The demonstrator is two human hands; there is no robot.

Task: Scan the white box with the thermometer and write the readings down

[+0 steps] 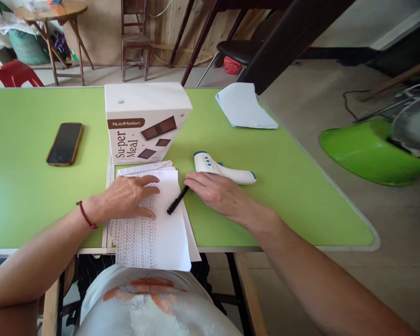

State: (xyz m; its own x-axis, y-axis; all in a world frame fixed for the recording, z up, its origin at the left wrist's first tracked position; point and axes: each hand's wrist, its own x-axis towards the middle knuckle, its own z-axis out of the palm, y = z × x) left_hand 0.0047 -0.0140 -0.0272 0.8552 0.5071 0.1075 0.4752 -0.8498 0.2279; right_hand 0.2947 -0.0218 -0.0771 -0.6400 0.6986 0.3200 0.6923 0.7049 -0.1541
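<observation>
My left hand (131, 198) lies on a stack of papers (171, 233), its fingers spread. Dense handwriting covers the left part of the top sheet, whose right part is blank white. Between the fingertips of my right hand (213, 193) is a black pen (177, 201), slanting down to the left over the sheet's right edge. Just beyond that hand lies a white infrared thermometer (227, 172) with blue buttons, partly hidden by the fingers. A white NutriMotion box (145, 130) stands upright behind the papers.
A phone in a brown case (65, 144) lies left on the green table (17, 186). White sheets (243, 106) rest near the far right edge. Beyond the table are a wooden chair (136, 44), a small round table (51, 13) and a bright green plastic object (360, 151).
</observation>
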